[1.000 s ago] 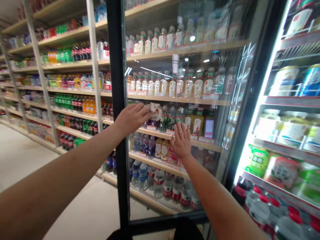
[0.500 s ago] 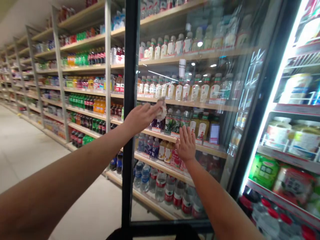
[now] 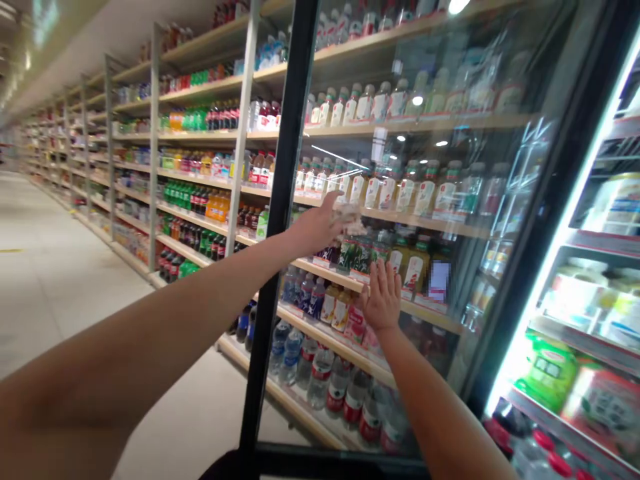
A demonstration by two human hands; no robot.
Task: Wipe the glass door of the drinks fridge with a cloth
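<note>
My left hand [image 3: 315, 230] reaches out to a glass door [image 3: 510, 267] in a black frame. It presses a crumpled pale cloth [image 3: 354, 220] to the pane, and motion blurs both the cloth and the fingertips. Lower and to the right, my right hand [image 3: 384, 297] lies flat against the glass, fingers stretched up and nothing held in it. Shelves of bottled drinks show through the pane behind both hands.
On the right, a lit fridge holds a green package [image 3: 547, 370], pale tubs and red-capped bottles [image 3: 543, 447]. Long drink shelves [image 3: 197, 177] run back along the left beside a pale floor [image 3: 45, 287]. The door's black upright [image 3: 280, 253] stands below my left forearm's reach.
My left hand and the cloth have slid a little to the right across the glass. The right hand keeps about its place on the pane, while the whole view has shifted slightly.
</note>
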